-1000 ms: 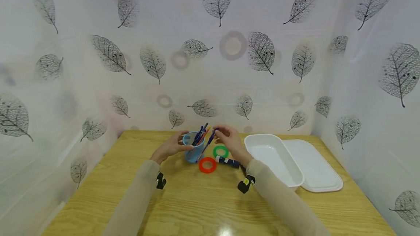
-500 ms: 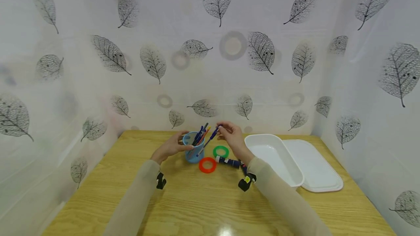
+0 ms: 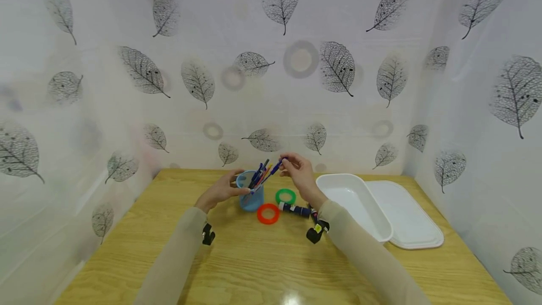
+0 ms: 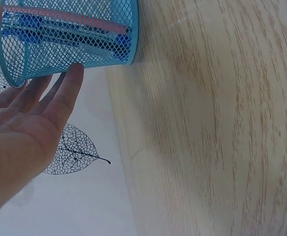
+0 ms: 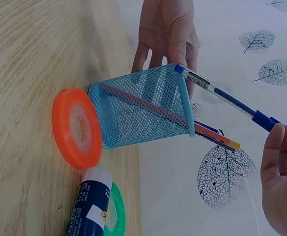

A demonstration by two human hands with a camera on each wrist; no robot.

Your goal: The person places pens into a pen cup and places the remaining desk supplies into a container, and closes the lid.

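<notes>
In the head view my left hand [image 3: 219, 191] holds a blue mesh pen cup [image 3: 252, 204] by its upper part, thumb near the rim. The left wrist view shows the fingers [image 4: 70, 93] along the cup's side. Several pens and a red-orange pencil [image 5: 216, 135] stand in the cup, leaning. My right hand [image 3: 299, 175] pinches a clear-barrelled blue pen [image 5: 227, 98] near its upper end. This pen slants down to the left, its blue lower tip right at the cup's rim in the right wrist view.
Close by the cup lie an orange-red tape roll [image 3: 268, 213], a green tape roll [image 3: 285, 196] and a dark blue tube with a white cap [image 5: 90, 206]. A dark slim item [image 3: 313, 214] lies beside my right wrist. Further right are a white tray [image 3: 378, 220] and a white lid [image 3: 412, 215].
My right hand has lifted the pen slightly up and right; its lower tip has risen from beside the cup's lower side to the rim. My left hand and the cup stay put.
</notes>
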